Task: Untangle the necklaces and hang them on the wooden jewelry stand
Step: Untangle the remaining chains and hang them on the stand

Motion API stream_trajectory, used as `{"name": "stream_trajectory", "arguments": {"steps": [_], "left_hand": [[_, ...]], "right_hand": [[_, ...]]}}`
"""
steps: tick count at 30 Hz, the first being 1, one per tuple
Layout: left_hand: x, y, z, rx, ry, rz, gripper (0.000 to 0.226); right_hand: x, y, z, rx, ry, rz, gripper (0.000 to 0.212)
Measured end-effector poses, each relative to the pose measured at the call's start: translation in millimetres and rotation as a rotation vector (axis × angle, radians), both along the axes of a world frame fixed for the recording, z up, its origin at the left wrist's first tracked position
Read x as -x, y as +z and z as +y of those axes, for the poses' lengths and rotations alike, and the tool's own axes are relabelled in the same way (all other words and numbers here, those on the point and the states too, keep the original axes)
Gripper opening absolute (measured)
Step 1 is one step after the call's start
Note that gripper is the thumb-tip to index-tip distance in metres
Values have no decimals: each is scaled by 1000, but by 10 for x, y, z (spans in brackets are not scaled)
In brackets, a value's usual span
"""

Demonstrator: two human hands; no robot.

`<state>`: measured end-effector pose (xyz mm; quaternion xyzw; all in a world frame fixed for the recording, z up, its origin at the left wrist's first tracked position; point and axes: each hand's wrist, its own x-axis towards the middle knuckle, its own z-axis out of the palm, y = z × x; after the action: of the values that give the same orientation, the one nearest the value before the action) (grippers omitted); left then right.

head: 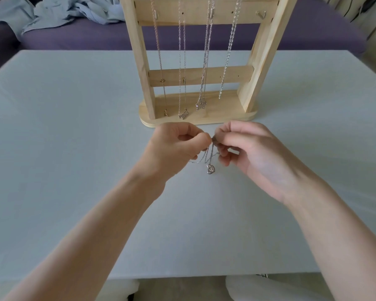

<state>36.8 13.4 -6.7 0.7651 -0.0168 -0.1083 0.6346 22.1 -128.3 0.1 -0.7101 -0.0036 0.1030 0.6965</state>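
Left hand [178, 146] and right hand [245, 153] both pinching silver chain [204, 158], fingertips nearly touching; heart pendant [210, 169] dangling below, wooden jewelry stand [199, 118] just beyond. Tease loops apart slowly; avoid tightening.

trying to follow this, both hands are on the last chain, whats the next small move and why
Probably ease the hands apart to open the chain. The left hand and right hand pinch it close together, the chain droops in crossed loops with the heart pendant dangling, and one hook on the wooden stand looks free.
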Motion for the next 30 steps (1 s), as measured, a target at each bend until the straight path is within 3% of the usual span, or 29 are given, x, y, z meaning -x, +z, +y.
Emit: {"name": "stream_trajectory", "arguments": {"steps": [6, 13, 19, 23, 30], "left_hand": [[-2, -28, 3, -14, -7, 37, 23], [18, 15, -22, 163, -10, 89, 24], [22, 8, -51, -9, 21, -80, 8], [20, 4, -28, -6, 0, -128, 17], [18, 34, -2, 223, -46, 98, 19]], "right_hand": [[0, -38, -2, 263, 8, -13, 23], [7, -46, 23, 164, 14, 9, 21], [26, -21, 40, 132, 33, -18, 29], [12, -18, 23, 245, -1, -75, 24], [2, -11, 13, 166, -28, -81, 23]]}}
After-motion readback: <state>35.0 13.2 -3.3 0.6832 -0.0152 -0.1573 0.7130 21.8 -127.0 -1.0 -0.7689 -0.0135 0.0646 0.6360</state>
